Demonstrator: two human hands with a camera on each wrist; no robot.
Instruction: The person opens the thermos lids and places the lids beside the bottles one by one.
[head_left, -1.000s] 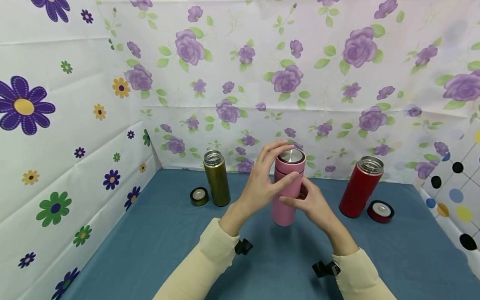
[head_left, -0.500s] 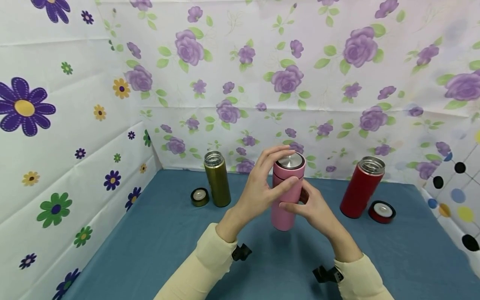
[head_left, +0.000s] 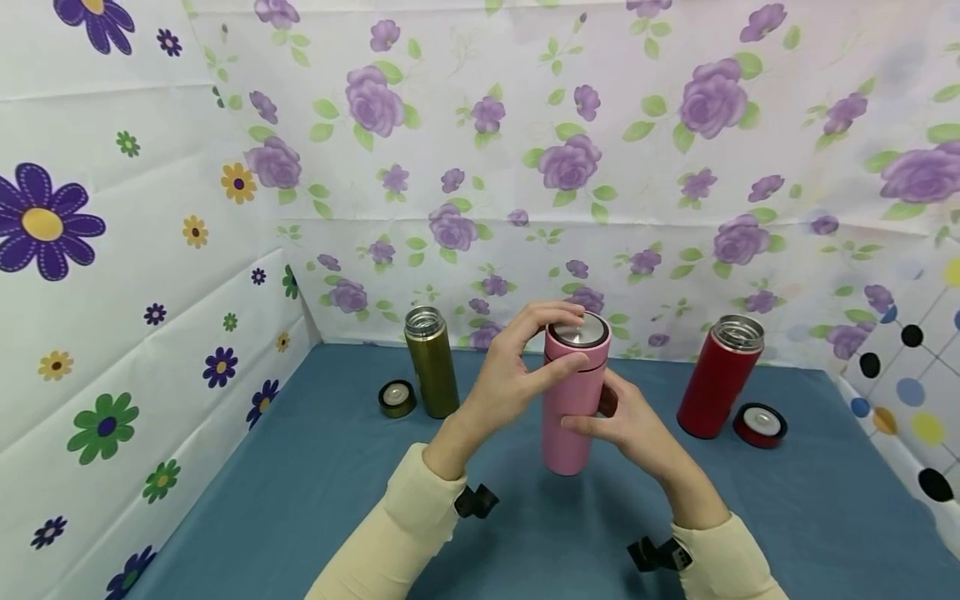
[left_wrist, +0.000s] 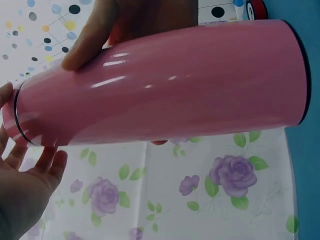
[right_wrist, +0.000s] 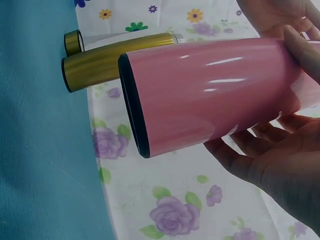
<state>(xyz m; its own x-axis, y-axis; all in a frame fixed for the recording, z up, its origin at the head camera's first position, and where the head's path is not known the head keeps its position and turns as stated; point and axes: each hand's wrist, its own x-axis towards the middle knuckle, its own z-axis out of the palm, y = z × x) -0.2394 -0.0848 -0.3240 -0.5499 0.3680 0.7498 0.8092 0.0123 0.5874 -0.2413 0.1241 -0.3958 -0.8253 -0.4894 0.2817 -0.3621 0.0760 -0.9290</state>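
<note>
A pink thermos bottle [head_left: 564,433] with its steel-topped lid [head_left: 583,331] on stands upright in front of me, its dark base seeming lifted off the cloth in the right wrist view. My left hand [head_left: 506,371] grips the lid end, thumb on the near side and fingers over the top edge. Lower down, my right hand [head_left: 637,429] holds the bottle's body, its thumb across the front and its fingers around the back. In the left wrist view the pink bottle [left_wrist: 190,85] hides part of the right hand.
An open olive-green bottle [head_left: 435,367] stands at the left beside its lid [head_left: 397,398]. At the right is an open red bottle [head_left: 716,383] with its lid [head_left: 760,424] next to it. A blue cloth [head_left: 315,500] covers the table, and flowered sheets hang behind.
The pink bottle, held by both hands, has come slightly lower in the head view, nearer to me. The left hand's fingers have bent more over the lid. The other bottles stay put.
</note>
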